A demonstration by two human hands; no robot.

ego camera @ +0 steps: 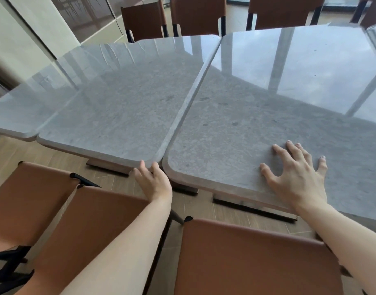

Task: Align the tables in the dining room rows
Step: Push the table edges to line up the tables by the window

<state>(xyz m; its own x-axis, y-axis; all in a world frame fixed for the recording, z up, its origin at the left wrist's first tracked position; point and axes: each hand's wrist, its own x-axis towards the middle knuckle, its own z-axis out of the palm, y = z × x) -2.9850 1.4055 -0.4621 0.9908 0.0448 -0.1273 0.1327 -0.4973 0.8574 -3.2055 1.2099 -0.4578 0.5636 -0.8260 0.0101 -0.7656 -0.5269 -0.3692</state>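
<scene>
Three grey marble-look tables stand in a row. The middle table (119,107) and the right table (268,99) meet along a seam, with the right table's near edge sitting closer to me than the middle one's. A third table (23,107) adjoins at the left. My left hand (154,183) grips the middle table's near right corner, fingers curled over its edge. My right hand (295,175) lies flat on the right table's top near its front edge, fingers spread.
Brown leather chairs stand close in front of me: one at lower left (31,201), one under my left forearm (93,235), one at lower right (257,258). More chairs (195,15) line the far side. Wood floor (204,207) and table bases show below.
</scene>
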